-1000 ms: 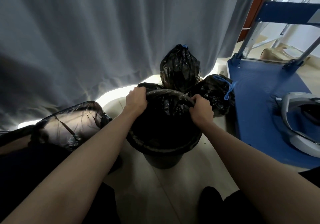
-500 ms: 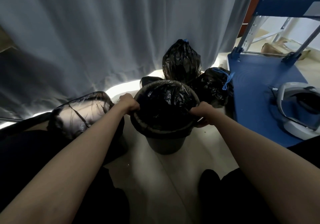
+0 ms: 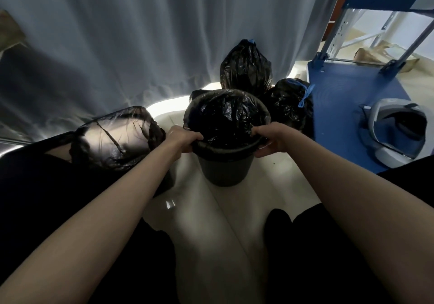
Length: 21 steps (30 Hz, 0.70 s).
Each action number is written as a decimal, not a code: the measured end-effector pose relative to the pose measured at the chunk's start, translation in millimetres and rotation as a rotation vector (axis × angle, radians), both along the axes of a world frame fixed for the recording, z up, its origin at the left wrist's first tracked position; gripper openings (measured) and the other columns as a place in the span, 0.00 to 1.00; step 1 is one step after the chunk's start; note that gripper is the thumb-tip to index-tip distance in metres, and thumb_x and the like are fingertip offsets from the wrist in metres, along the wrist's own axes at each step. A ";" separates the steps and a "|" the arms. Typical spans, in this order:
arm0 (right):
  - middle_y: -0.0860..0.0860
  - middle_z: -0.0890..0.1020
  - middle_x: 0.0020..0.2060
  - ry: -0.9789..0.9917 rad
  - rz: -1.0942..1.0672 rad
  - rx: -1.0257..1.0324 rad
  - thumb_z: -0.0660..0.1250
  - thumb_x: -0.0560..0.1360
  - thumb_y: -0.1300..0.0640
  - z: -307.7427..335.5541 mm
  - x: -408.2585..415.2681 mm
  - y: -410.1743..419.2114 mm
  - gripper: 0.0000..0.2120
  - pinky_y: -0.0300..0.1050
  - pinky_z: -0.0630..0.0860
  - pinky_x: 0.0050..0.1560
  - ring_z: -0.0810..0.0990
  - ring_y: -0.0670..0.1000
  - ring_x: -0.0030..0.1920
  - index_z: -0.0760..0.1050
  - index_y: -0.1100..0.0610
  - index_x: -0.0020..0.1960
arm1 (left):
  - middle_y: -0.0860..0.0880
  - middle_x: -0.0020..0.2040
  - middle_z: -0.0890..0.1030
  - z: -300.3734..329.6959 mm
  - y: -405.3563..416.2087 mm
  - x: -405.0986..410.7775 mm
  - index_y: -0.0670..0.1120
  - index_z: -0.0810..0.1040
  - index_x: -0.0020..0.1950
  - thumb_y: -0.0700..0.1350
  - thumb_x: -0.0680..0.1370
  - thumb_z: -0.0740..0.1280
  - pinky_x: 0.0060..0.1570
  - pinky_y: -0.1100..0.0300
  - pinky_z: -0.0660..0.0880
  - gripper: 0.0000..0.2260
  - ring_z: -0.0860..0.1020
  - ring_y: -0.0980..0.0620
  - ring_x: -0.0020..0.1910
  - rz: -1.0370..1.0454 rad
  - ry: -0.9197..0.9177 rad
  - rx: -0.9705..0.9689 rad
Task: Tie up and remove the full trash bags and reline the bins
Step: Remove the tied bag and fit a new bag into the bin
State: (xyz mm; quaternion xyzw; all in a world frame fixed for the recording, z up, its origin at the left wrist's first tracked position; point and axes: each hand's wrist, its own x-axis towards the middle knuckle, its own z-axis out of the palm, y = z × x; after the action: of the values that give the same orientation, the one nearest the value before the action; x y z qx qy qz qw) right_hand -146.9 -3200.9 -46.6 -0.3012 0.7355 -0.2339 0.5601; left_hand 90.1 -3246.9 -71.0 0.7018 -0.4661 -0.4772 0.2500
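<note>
While the fingers of the left hand (image 3: 185,139) curl over the near left rim of the round bin (image 3: 225,170), the right hand (image 3: 273,139) grips the near right rim the same way. Both pinch the black liner (image 3: 225,118) folded over the edge. It looks crinkly and shiny. That bin stands on the pale floor (image 3: 223,221). Behind it sit two tied bags (image 3: 245,69), and another lined bin (image 3: 115,137) is at the left.

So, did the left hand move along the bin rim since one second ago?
Yes. The left hand went from the rim's far side, near the tied bags, to the near left side of the bin.
</note>
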 end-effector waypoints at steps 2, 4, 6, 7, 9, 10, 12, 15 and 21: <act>0.61 0.76 0.38 -0.038 0.000 0.026 0.60 0.78 0.65 -0.7 6.8 1.9 0.01 0.50 0.79 0.26 0.79 0.59 0.34 0.69 0.64 0.49 | 0.41 0.49 0.81 -5.3 10.6 -5.8 0.39 0.77 0.55 0.39 0.72 0.74 0.45 0.52 0.82 0.14 0.81 0.47 0.42 -0.017 0.123 0.106; 0.61 0.76 0.39 -0.064 -0.014 0.017 0.58 0.78 0.68 -5.2 10.0 2.1 0.04 0.51 0.79 0.26 0.79 0.59 0.34 0.67 0.64 0.53 | 0.40 0.51 0.81 -8.3 15.7 -10.4 0.40 0.76 0.58 0.37 0.73 0.71 0.46 0.50 0.82 0.15 0.81 0.46 0.46 0.012 0.221 0.156; 0.62 0.76 0.45 -0.110 -0.060 -0.030 0.57 0.77 0.70 -12.2 9.4 2.1 0.10 0.55 0.80 0.29 0.79 0.60 0.36 0.66 0.65 0.58 | 0.42 0.48 0.80 -8.0 18.2 -13.9 0.41 0.75 0.57 0.35 0.75 0.68 0.40 0.54 0.81 0.12 0.80 0.48 0.44 0.037 0.300 0.188; 0.62 0.76 0.49 -0.137 -0.085 -0.053 0.57 0.77 0.71 -15.0 8.5 2.3 0.12 0.55 0.82 0.31 0.80 0.60 0.37 0.67 0.66 0.60 | 0.44 0.45 0.78 -6.4 19.5 -14.9 0.42 0.74 0.56 0.35 0.76 0.66 0.37 0.56 0.80 0.10 0.78 0.49 0.42 0.040 0.332 0.204; 0.62 0.76 0.50 -0.172 -0.106 -0.085 0.58 0.75 0.72 -19.9 5.7 1.2 0.15 0.55 0.84 0.42 0.82 0.60 0.42 0.69 0.68 0.62 | 0.46 0.40 0.74 -3.6 20.7 -14.8 0.43 0.73 0.52 0.34 0.76 0.64 0.32 0.58 0.78 0.07 0.75 0.51 0.39 0.040 0.355 0.225; 0.61 0.77 0.49 -0.175 -0.111 -0.092 0.58 0.75 0.72 -21.5 4.4 1.2 0.15 0.56 0.83 0.48 0.81 0.60 0.43 0.70 0.67 0.61 | 0.46 0.39 0.73 -4.6 19.5 -14.5 0.43 0.72 0.49 0.34 0.76 0.64 0.30 0.59 0.77 0.05 0.74 0.51 0.37 0.041 0.341 0.226; 0.59 0.76 0.43 -0.149 -0.099 -0.097 0.57 0.76 0.71 -21.9 3.1 1.7 0.09 0.58 0.79 0.58 0.80 0.58 0.42 0.71 0.64 0.54 | 0.46 0.39 0.73 -6.2 15.8 -15.0 0.45 0.73 0.46 0.36 0.74 0.66 0.33 0.60 0.73 0.05 0.72 0.51 0.35 0.038 0.274 0.188; 0.57 0.74 0.36 -0.047 -0.087 -0.088 0.58 0.75 0.68 -20.9 3.8 0.7 0.03 0.62 0.78 0.58 0.79 0.59 0.40 0.69 0.62 0.47 | 0.43 0.55 0.74 -11.6 5.6 -12.2 0.42 0.73 0.59 0.45 0.71 0.71 0.44 0.57 0.72 0.19 0.75 0.48 0.47 0.001 -0.056 -0.035; 0.58 0.79 0.51 0.212 -0.184 -0.237 0.67 0.72 0.47 -24.3 -6.6 -9.6 0.23 0.53 0.83 0.35 0.82 0.59 0.46 0.73 0.61 0.60 | 0.39 0.60 0.78 -0.5 -21.6 -4.2 0.40 0.76 0.61 0.45 0.70 0.70 0.55 0.52 0.74 0.20 0.76 0.40 0.59 -0.142 -0.508 -0.304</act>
State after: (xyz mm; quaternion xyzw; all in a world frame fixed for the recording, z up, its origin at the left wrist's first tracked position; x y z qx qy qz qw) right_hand -153.5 -3210.5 -71.0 -0.3193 0.7821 -0.3360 0.4165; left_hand 85.8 -3268.4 -71.5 0.7188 -0.6277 -0.2274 0.1938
